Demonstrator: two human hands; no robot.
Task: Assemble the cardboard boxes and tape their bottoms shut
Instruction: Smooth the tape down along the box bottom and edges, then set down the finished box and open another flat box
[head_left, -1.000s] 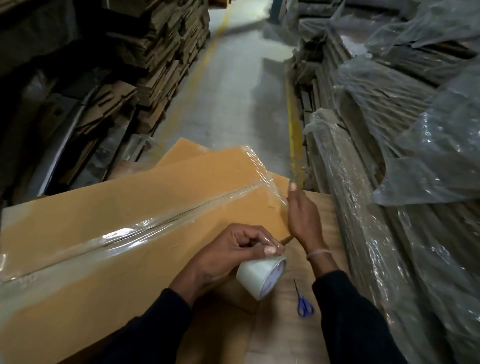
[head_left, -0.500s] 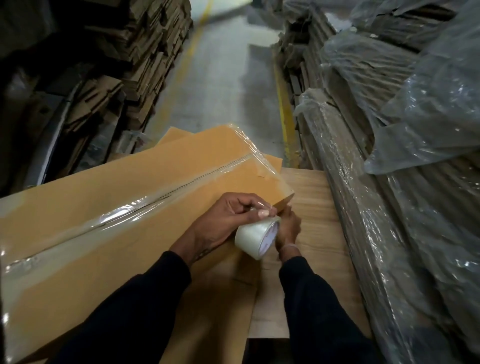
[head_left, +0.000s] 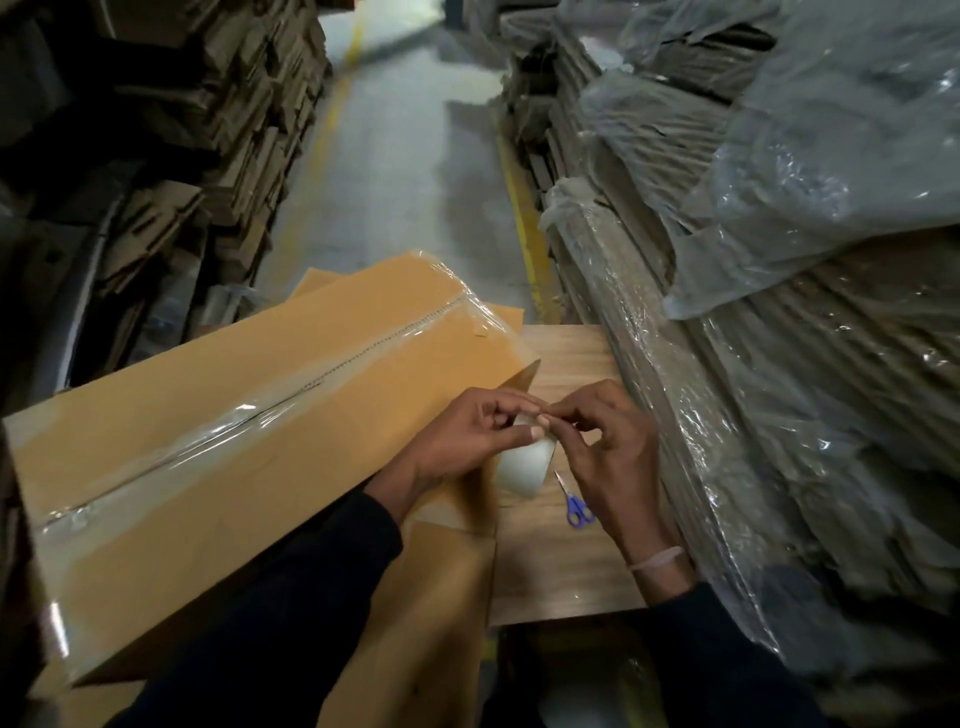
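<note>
Left hand (head_left: 462, 441) is gripping the tape roll (head_left: 522, 465) with curled fingers; right hand (head_left: 605, 447) is pinching at the roll's top edge. Roll is hovering over a wooden tabletop (head_left: 561, 566), beside the cardboard box (head_left: 218, 467), which is lying long-side up, its centre seam covered with clear tape. Blue-handled scissors (head_left: 574, 504) are lying on the tabletop under the right hand. Concrete aisle (head_left: 395, 171) is running between stacks of flattened cardboard (head_left: 218, 130) and plastic-wrapped stacks (head_left: 779, 312).

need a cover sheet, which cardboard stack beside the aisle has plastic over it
The stack on the right is draped in clear plastic; the stack on the left is bare cardboard.
</note>
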